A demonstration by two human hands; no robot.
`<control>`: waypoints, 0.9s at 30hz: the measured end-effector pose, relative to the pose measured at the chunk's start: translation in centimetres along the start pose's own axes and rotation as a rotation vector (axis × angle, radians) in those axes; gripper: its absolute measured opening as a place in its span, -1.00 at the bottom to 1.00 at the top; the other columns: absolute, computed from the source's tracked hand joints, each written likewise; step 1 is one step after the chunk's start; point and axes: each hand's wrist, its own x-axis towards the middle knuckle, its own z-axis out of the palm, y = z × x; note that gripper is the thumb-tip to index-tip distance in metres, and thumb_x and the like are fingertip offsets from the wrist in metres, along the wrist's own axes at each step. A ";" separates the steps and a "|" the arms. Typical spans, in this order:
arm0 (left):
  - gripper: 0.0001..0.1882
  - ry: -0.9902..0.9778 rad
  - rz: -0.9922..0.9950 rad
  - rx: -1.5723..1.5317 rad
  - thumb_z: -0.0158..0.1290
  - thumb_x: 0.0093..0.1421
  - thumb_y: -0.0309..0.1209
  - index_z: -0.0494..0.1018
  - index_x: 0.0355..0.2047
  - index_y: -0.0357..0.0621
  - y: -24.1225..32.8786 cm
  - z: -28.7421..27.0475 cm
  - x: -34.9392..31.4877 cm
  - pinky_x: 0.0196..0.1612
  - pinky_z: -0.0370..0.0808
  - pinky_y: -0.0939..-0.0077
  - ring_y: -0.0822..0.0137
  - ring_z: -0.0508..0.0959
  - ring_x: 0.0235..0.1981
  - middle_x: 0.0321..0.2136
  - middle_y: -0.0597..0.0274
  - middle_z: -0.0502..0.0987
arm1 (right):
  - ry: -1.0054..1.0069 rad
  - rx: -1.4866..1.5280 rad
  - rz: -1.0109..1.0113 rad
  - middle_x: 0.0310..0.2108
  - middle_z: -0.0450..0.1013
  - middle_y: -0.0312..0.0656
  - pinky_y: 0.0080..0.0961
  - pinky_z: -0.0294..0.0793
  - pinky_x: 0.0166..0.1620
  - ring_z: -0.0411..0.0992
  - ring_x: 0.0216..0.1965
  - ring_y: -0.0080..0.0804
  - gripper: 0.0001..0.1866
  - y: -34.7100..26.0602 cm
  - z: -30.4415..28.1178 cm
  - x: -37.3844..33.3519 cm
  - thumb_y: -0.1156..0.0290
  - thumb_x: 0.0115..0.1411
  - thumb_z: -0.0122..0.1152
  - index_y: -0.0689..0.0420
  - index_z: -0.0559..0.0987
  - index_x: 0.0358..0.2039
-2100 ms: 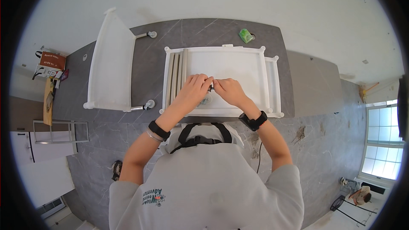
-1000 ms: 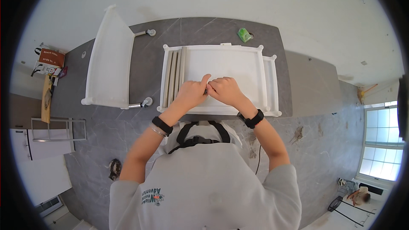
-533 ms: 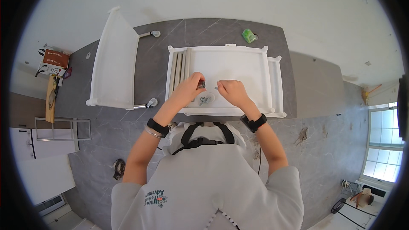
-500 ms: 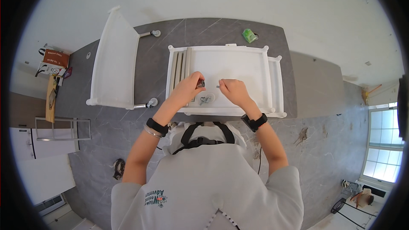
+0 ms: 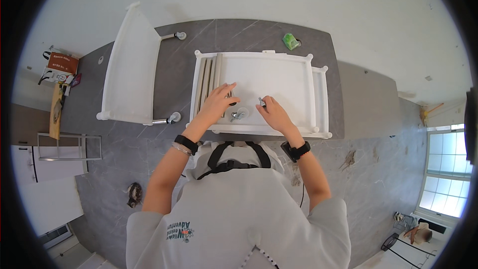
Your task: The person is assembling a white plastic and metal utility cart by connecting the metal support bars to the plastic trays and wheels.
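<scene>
A white rimmed shelf tray (image 5: 279,79) lies flat on the grey marbled table (image 5: 174,74), right in front of the person. Over the tray's near half, the right hand (image 5: 275,113) has thumb and fingers closed on a small metal piece (image 5: 261,102), held just above the white surface by the look of it. The left hand (image 5: 215,105) is over the tray's left part, beside the tubes, fingers spread and thumb apart — a dark piece (image 5: 231,98) shows between them, though I can't tell whether it is gripped. A small caster (image 5: 240,113) with a pale wheel sits on the tray near its front edge, between the two hands. Along the tray's left side lie four beige-grey tubes (image 5: 211,74), side by side. A second white tray (image 5: 320,99) sticks out past the right edge of the first. Left of the tray, well apart, another white shelf (image 5: 132,69) stands on its side — two metal legs with caster wheels (image 5: 174,117) point toward the tray. Beyond the tray's far edge sits a green packet (image 5: 289,41).
</scene>
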 end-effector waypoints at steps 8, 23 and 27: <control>-0.69 -0.169 -0.146 -0.161 0.02 0.07 -0.57 0.46 -0.15 -0.02 -1.1 1.3 0.0 0.14 0.30 0.22 0.00 0.40 0.03 0.20 -0.05 0.14 | 0.072 -0.030 -0.023 -0.38 0.36 -0.01 -0.29 0.40 -0.30 0.39 -0.37 -0.09 -0.66 -0.2 1.5 -0.3 0.26 0.08 0.24 0.26 0.40 -0.32; -0.58 -0.163 -0.224 -0.243 -0.05 0.02 -0.61 0.45 -0.08 -0.05 -4.0 2.8 1.7 0.19 0.23 0.22 -0.10 0.25 0.16 0.24 -0.24 -0.03 | 0.087 0.055 -0.055 -0.28 0.26 0.02 -0.28 0.40 -0.23 0.35 -0.29 -0.04 -0.68 0.4 2.5 0.6 0.45 -0.04 0.30 0.25 0.40 -0.30; -0.52 -0.281 -0.285 -0.146 0.01 0.06 -0.41 0.36 0.05 -0.04 -3.8 2.9 1.0 0.23 0.10 0.03 -0.11 0.15 0.22 0.24 -0.24 -0.02 | 0.076 0.023 -0.017 -0.30 0.27 -0.01 -0.27 0.41 -0.23 0.35 -0.30 -0.05 -0.68 0.8 2.4 0.0 0.42 -0.04 0.30 0.24 0.41 -0.31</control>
